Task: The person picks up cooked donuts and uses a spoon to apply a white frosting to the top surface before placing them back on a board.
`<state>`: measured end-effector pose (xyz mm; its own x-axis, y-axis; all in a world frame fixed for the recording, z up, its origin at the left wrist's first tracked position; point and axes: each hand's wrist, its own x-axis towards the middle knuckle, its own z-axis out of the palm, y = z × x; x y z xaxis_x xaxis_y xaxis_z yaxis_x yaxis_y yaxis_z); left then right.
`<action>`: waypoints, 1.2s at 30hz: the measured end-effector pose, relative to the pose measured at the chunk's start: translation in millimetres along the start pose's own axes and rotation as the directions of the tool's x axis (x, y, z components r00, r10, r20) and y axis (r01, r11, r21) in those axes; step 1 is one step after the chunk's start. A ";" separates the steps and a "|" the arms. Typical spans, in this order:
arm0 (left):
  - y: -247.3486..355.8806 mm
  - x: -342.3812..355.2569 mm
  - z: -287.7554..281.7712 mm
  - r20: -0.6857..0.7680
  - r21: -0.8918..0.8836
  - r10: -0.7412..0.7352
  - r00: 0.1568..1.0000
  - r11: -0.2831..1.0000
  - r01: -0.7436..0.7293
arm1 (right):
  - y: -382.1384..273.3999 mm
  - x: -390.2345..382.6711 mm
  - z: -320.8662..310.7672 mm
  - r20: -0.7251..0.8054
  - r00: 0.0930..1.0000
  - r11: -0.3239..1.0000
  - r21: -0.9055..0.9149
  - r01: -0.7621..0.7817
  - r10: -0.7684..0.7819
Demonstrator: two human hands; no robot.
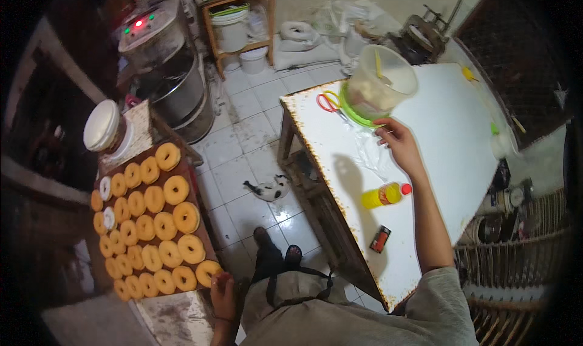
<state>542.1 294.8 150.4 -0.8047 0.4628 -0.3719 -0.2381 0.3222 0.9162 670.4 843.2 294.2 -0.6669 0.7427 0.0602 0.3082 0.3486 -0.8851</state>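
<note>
My right hand reaches over the white table with its fingers apart, at the rim of a green lid and a thin clear plastic bag. A translucent plastic tub with a yellow-handled utensil inside stands on the lid. My left hand is low at the left, its fingers curled beside the nearest ring doughnut; what they hold, if anything, is hidden. Rows of doughnuts cover a brown tray, and two of them look white.
On the white table lie scissors, a yellow bottle with red cap and a small dark-and-red box. A spotted cat lies on the tiled floor between the tables. A white bucket stands behind the tray, near a metal machine.
</note>
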 end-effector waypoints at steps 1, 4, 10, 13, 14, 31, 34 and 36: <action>7.9 10.5 3.7 -0.045 -0.049 -0.018 0.999 0.999 0.016 | -20.8 6.7 0.3 -0.018 1.000 0.999 -0.030 -0.018 0.018; -1.2 58.5 5.1 -0.080 -0.175 0.064 0.995 0.982 -0.077 | -42.3 25.6 -4.8 -0.060 0.997 0.992 -0.120 -0.046 0.039; 39.3 148.4 14.6 -0.059 -0.287 0.073 0.996 0.954 -0.087 | -12.8 92.4 -41.0 -0.215 0.976 0.950 -0.292 -0.108 0.045; 79.8 182.0 22.1 -0.048 -0.178 0.089 0.995 0.979 -0.096 | -3.2 115.9 -71.0 -0.291 0.955 0.924 -0.347 -0.160 0.056; 85.3 190.9 19.3 -0.048 -0.171 0.070 0.996 0.982 -0.077 | 5.9 120.8 -77.3 -0.307 0.949 0.915 -0.358 -0.186 0.073; 133.9 295.6 117.8 0.134 -0.054 -0.011 0.991 0.998 0.018 | 82.9 201.2 -86.1 0.043 0.989 0.922 -0.370 -0.114 0.140; 159.4 327.3 160.8 0.222 0.025 0.006 0.975 1.000 -0.011 | 86.4 201.8 -74.7 0.066 0.998 0.739 -0.671 0.061 -0.022; 168.5 347.9 191.5 0.313 0.107 -0.011 0.950 0.994 -0.024 | 81.6 204.6 -76.0 0.103 0.993 0.766 -0.643 0.020 0.060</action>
<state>326.3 668.3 146.9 -0.5911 0.6948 -0.4098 -0.1593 0.3975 0.9037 610.7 1067.1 269.4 -0.7133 0.6997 -0.0403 0.6586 0.6497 -0.3796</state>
